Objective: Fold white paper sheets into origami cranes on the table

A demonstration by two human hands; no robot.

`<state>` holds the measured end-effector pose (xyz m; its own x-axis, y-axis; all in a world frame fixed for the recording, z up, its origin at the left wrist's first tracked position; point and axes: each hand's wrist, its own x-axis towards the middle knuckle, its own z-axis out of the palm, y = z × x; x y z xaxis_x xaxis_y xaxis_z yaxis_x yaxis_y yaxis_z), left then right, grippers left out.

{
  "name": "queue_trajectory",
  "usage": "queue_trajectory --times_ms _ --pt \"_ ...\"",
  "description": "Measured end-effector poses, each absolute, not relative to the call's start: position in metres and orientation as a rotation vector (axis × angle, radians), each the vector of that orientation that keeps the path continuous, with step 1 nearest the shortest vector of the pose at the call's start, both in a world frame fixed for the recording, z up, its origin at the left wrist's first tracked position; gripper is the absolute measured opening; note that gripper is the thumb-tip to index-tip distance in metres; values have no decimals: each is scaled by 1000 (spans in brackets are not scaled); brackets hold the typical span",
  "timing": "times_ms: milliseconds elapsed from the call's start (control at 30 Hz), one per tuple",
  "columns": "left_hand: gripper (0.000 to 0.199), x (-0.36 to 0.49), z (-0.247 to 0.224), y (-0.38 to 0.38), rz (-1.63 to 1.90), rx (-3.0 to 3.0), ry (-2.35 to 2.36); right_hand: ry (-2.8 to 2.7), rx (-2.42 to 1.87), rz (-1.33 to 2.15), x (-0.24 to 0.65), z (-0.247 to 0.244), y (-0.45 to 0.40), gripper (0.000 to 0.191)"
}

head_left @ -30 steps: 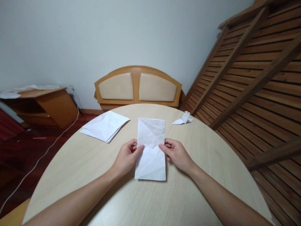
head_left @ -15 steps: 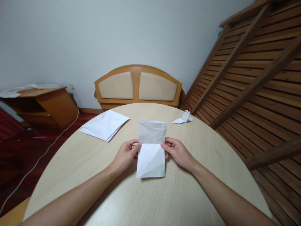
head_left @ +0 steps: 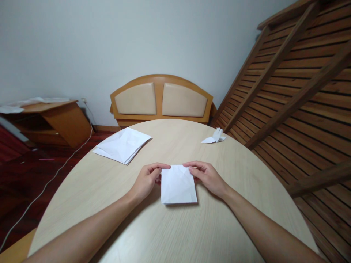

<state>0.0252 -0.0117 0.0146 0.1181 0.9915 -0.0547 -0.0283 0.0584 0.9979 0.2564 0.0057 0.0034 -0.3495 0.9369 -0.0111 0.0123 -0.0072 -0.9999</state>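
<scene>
A sheet of white paper (head_left: 178,186), folded into a small square with faint creases, is in front of me just over the table. My left hand (head_left: 146,179) pinches its upper left corner, forefinger along the top edge and thumb at the side. At the upper right corner, my right hand (head_left: 210,178) grips the same paper between thumb and fingers. The fingers behind the paper are partly hidden.
On the round wooden table (head_left: 109,204), a stack of white paper sheets (head_left: 123,144) lies at the back left. A folded paper crane (head_left: 215,137) sits at the back right. Beyond stand a padded headboard (head_left: 161,96), a low desk (head_left: 60,122) and leaning wooden slats (head_left: 296,84).
The paper's upper half has been folded down toward me over the lower half, turning the long strip into a square. Both forefingers have moved onto the top fold.
</scene>
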Motion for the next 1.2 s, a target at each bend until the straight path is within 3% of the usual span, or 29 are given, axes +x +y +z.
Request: queue_trajectory --times_ms 267,433,633,767,967,1100,1200 --pt "35 30 6 -16 1037 1393 1105 -1502 -1007 1423 250 2 1 52" --pt "30 31 5 -13 1085 1353 1108 -1550 -1038 1414 250 8 0 49" --pt "37 32 2 -8 1084 1303 1178 -1499 -1001 1394 250 6 4 45" --pt "43 30 2 -16 1106 1662 1212 -1496 -1044 1284 252 3 8 36" --pt "81 27 -1 -23 864 2538 945 -1472 -1079 1259 255 -1 13 39" --pt "55 27 -4 -20 814 2615 987 -1528 -1116 1259 256 -4 12 39" --pt "48 27 -3 -18 806 2587 996 -1687 -1145 1101 259 -4 11 36"
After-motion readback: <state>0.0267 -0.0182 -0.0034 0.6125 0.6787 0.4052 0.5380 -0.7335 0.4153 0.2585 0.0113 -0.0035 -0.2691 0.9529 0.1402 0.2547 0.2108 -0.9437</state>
